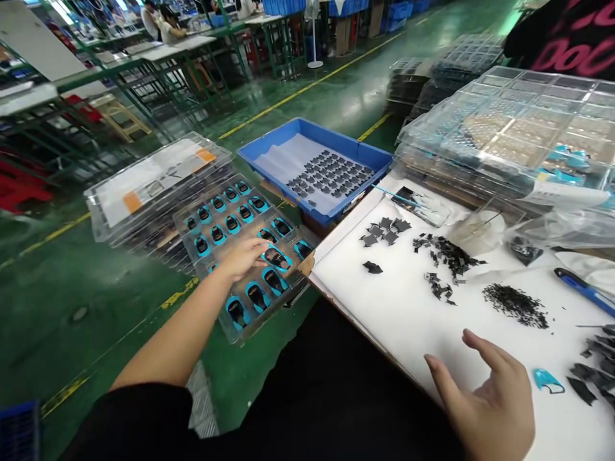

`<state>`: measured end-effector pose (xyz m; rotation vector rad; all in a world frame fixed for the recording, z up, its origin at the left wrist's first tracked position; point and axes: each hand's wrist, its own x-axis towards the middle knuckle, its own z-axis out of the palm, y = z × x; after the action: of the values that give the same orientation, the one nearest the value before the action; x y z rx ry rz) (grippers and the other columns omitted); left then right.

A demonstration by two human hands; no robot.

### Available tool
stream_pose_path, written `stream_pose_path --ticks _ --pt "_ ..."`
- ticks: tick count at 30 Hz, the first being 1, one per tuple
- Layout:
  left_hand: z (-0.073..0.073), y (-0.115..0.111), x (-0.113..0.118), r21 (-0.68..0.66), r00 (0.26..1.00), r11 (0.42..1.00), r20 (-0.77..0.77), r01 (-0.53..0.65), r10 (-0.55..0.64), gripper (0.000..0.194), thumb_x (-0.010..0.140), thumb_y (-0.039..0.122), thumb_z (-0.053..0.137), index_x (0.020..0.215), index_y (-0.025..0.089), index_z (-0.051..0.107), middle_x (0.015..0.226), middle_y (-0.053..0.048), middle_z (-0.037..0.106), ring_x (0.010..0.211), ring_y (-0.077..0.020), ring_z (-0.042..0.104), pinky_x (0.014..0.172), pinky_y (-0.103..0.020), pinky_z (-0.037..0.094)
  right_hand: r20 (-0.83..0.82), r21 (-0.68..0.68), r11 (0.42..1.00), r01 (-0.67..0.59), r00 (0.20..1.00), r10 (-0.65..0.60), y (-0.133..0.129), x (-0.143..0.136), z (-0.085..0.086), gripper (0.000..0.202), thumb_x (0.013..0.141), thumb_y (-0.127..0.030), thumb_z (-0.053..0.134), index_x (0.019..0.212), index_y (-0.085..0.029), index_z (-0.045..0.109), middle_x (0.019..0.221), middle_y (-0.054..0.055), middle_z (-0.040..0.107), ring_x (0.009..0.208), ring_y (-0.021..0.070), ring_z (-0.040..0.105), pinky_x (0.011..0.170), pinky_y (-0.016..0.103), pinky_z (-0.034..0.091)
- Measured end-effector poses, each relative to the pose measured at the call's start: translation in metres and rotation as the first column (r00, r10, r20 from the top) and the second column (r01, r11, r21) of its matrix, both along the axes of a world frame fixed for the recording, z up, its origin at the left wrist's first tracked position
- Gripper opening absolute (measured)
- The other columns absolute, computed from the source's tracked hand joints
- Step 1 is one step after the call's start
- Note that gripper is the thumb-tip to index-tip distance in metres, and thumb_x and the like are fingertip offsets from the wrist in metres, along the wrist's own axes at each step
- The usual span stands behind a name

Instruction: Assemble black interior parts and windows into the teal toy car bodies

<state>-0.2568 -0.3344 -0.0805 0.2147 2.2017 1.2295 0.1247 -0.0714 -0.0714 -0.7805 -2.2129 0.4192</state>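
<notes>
My left hand reaches out over a clear compartment tray, its fingers closed on a blue and black toy car body. Several similar car bodies sit in rows around it, one to a compartment. Above the white worktop, my right hand has thumb and fingers spread and holds nothing. Just right of it lies a small light-blue plastic part. A single dark piece lies farther up the worktop, near a group of flat grey pieces.
Behind the worktop's left corner stands a blue bin with rows of grey pieces on white lining. Piles of small black parts and a blue-handled tool lie on the right. Clear trays are stacked at the back; a person is beyond.
</notes>
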Motion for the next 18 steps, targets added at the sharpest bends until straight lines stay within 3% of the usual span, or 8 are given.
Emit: stream_pose_path --ticks 2,5,8,12,15,18 --pt "-0.022 0.016 -0.004 -0.100 0.998 0.994 0.036 0.052 -0.048 0.041 0.090 0.049 0.063 0.113 0.014 0.065 0.103 -0.008 0.069 0.089 -0.0175 0.068 0.076 -0.034 0.060 0.006 -0.029 0.999 0.014 1.000 -0.014 -0.001 -0.001 0.001 0.060 0.081 -0.054 0.074 0.118 -0.007 0.066 0.104 0.021 0.068 0.097 0.0392 0.066 0.082 0.053 0.053" --pt "-0.036 0.037 -0.006 -0.253 0.986 0.953 0.070 0.167 -0.154 0.034 0.096 0.039 0.059 0.118 0.014 0.061 0.114 -0.009 0.066 0.096 -0.0189 0.066 0.082 -0.038 0.059 0.014 -0.077 0.997 0.030 0.999 -0.029 -0.002 -0.001 0.002 0.057 0.082 -0.052 0.074 0.119 -0.010 0.066 0.105 0.019 0.068 0.097 0.0378 0.067 0.083 0.051 0.054" --pt "-0.038 0.047 -0.012 -0.405 0.960 0.872 0.064 0.274 -0.272 0.036 0.095 0.039 0.060 0.123 0.016 0.060 0.123 -0.010 0.063 0.104 -0.0219 0.064 0.088 -0.042 0.057 0.015 -0.109 0.994 0.032 0.999 -0.030 -0.003 -0.001 0.004 0.054 0.082 -0.050 0.075 0.118 -0.011 0.066 0.103 0.018 0.069 0.097 0.0366 0.067 0.085 0.051 0.054" --pt "-0.041 0.056 -0.018 -0.596 0.902 0.717 0.031 0.362 -0.430 0.038 0.095 0.039 0.061 0.125 0.017 0.059 0.127 -0.010 0.061 0.110 -0.0236 0.063 0.093 -0.045 0.056 0.018 -0.134 0.990 0.038 0.999 -0.036 -0.004 -0.002 0.006 0.052 0.082 -0.048 0.075 0.117 -0.011 0.066 0.102 0.017 0.069 0.097 0.0363 0.068 0.085 0.050 0.054" --pt "-0.041 0.058 -0.015 -0.694 0.857 0.612 0.016 0.380 -0.515 0.037 0.095 0.039 0.061 0.125 0.017 0.059 0.126 -0.011 0.061 0.109 -0.0232 0.063 0.092 -0.044 0.056 0.019 -0.144 0.989 0.038 0.999 -0.035 -0.004 -0.002 0.006 0.051 0.083 -0.050 0.074 0.116 -0.012 0.066 0.102 0.016 0.069 0.096 0.0356 0.068 0.082 0.048 0.054" --pt "-0.035 0.058 -0.010 -0.758 0.818 0.549 -0.036 0.352 -0.574 0.038 0.095 0.039 0.060 0.125 0.016 0.059 0.125 -0.011 0.062 0.108 -0.0229 0.063 0.092 -0.044 0.056 -0.006 -0.138 0.990 0.006 1.000 -0.007 -0.003 0.000 0.003 0.049 0.083 -0.048 0.074 0.117 -0.014 0.065 0.100 0.014 0.068 0.094 0.0330 0.067 0.082 0.046 0.054"
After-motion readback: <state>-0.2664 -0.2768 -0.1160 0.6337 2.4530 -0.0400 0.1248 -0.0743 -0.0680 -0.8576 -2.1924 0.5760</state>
